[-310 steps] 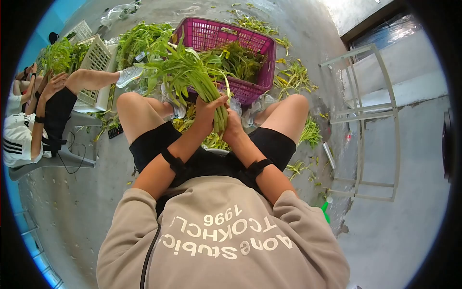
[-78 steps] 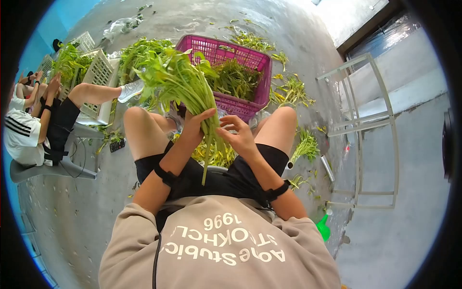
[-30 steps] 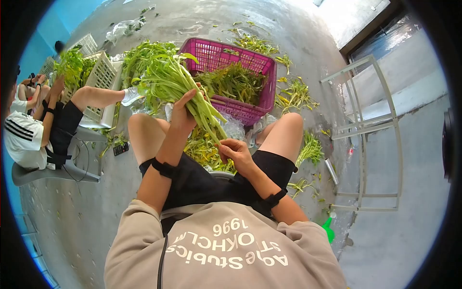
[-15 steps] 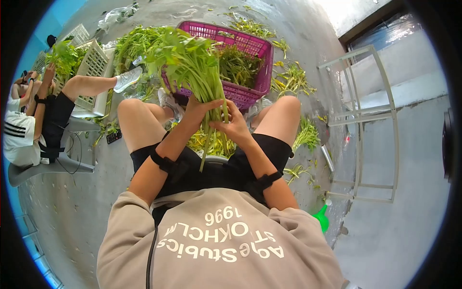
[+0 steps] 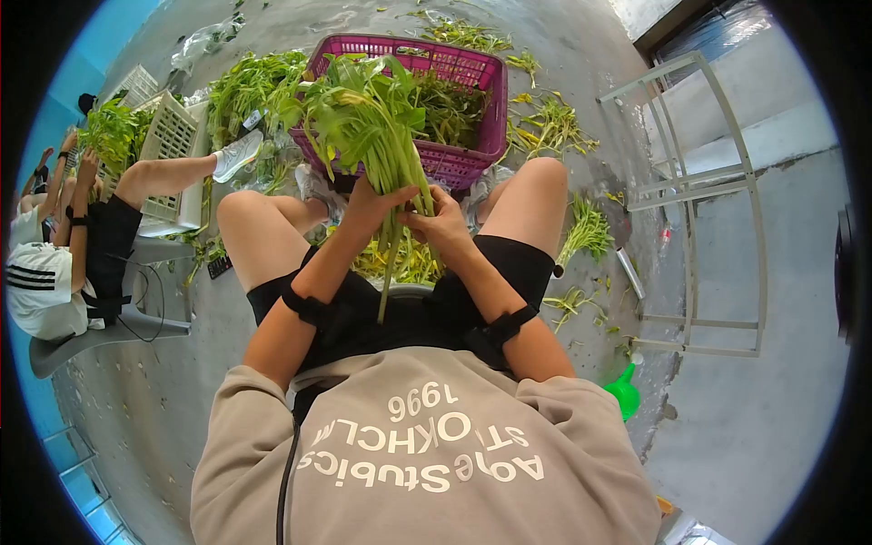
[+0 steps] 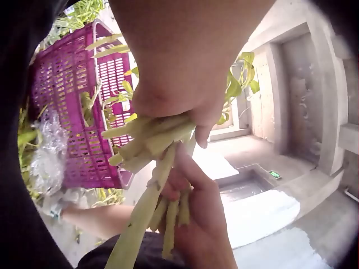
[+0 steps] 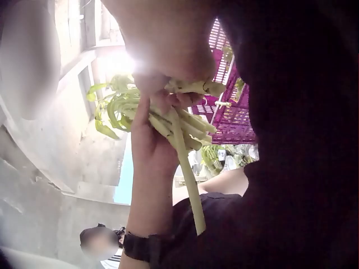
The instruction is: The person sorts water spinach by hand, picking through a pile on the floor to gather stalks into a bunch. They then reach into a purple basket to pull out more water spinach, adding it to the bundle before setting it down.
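Observation:
In the head view, my left hand (image 5: 371, 207) grips a bunch of long-stemmed leafy greens (image 5: 377, 118) around its stalks. The leaves fan out away from me, over the near left part of the purple basket. Close beside it, my right hand (image 5: 443, 221) holds several stalks at the bunch's right side, thumb and fingertips on them. A longer stalk (image 5: 389, 282) hangs below the rest. The left wrist view shows the right hand (image 6: 199, 216) curled round short stalk ends (image 6: 171, 216). In the right wrist view, the left hand (image 7: 151, 151) wraps the bunch from below.
A purple basket (image 5: 495, 145) containing greens stands beyond my knees. Yellowed trimmings (image 5: 404, 263) lie between my legs. More greens (image 5: 259, 95), a cream crate (image 5: 168, 127) and a seated person (image 5: 54, 282) are at left. A metal frame (image 5: 699, 191) and green bottle (image 5: 624, 392) are at right.
A second ago my right hand was lower, pinching a stalk end. It has come up beside the left hand, and the bunch has swung from tilted to more upright.

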